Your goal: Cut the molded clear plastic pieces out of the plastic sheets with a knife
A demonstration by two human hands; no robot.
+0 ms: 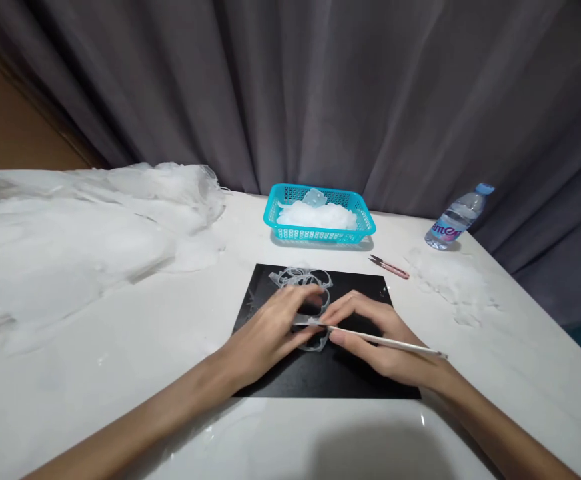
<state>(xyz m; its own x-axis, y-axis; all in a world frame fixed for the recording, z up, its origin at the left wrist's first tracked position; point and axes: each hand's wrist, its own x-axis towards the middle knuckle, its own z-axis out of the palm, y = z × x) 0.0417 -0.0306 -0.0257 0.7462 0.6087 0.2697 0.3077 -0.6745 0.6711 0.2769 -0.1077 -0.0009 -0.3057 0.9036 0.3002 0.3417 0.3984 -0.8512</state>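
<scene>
A black mat [290,373] lies on the white table in front of me. On it sits a clear, thin plastic cut-out piece [303,279] with looping outlines. My left hand [275,327] rests on the mat with fingers pressed down on the near part of that piece. My right hand [377,333] is closed round a thin white stick-like tool [395,343], whose tip points left and meets the plastic between my two hands.
A turquoise basket [320,233] with white translucent pieces stands behind the mat. Small pink snips [389,267] lie to its right, then scattered clear scraps [450,283] and a water bottle [456,219]. Piled clear plastic sheets [85,227] cover the table's left. Grey curtain behind.
</scene>
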